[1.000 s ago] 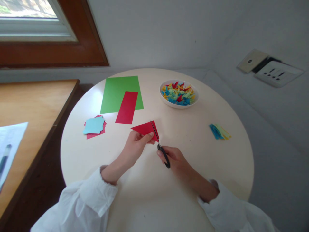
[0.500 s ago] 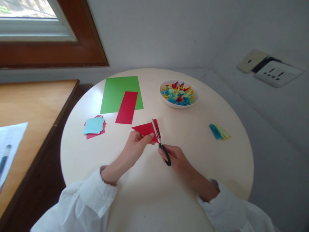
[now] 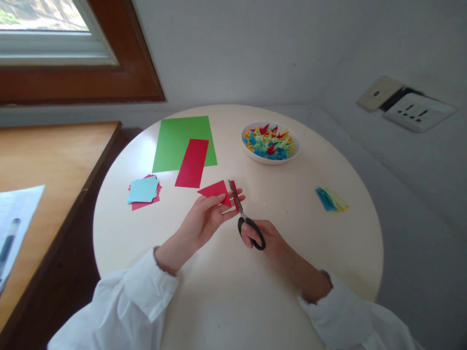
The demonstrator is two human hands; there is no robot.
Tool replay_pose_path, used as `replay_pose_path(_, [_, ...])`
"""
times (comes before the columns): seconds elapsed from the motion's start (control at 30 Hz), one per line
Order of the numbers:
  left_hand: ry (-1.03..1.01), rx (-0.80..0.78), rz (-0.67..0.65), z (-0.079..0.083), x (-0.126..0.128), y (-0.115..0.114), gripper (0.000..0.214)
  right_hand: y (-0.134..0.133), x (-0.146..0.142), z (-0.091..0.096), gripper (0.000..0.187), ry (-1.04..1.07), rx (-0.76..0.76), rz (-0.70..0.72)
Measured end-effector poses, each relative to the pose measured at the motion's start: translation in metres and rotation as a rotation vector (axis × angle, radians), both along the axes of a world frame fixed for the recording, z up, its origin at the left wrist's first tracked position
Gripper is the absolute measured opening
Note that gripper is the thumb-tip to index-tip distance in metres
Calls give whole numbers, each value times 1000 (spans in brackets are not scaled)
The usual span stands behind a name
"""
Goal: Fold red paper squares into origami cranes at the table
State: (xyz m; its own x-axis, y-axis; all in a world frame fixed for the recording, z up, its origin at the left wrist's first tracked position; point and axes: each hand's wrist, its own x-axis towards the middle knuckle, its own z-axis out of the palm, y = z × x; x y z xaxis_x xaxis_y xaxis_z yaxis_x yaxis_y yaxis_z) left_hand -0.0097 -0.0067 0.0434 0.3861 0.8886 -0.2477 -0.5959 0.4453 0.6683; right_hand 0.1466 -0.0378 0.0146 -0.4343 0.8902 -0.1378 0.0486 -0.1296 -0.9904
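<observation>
My left hand (image 3: 211, 211) pinches a piece of red paper (image 3: 216, 188) between thumb and forefinger, its other fingers stretched out to the right. A narrow red paper strip (image 3: 234, 184) lies against those fingers, apart from the larger piece. My right hand (image 3: 264, 234) grips the black handles of a pair of scissors (image 3: 251, 228). The blades point away from me and cross between the red piece and the strip. Behind the hands, a red paper rectangle (image 3: 192, 164) partly overlaps a green sheet (image 3: 178, 141).
A white bowl (image 3: 270, 162) of colourful folded paper pieces stands at the back of the round table (image 3: 233, 301). Light blue and red paper squares (image 3: 143, 189) are stacked at left, blue and yellow strips (image 3: 332, 198) at right. A wooden desk (image 3: 54, 160) adjoins on the left.
The narrow strip has come away from the red paper. My left fingers have spread out beneath the strip, and the scissor handles have opened wider.
</observation>
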Motion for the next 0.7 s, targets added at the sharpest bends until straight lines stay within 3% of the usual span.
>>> replay_pose_path(0.17, [-43, -21, -16, -2, -1, 2, 20, 2, 0, -6, 52, 71, -89, 21])
replay_pose_path(0.43, [-26, -89, 73, 2, 2, 3, 10, -1, 1, -5, 48, 173, -157, 69])
replay_pose_path(0.7, [-24, -102, 136, 2, 4, 5, 5, -3, 3, -1, 48, 153, -143, 112])
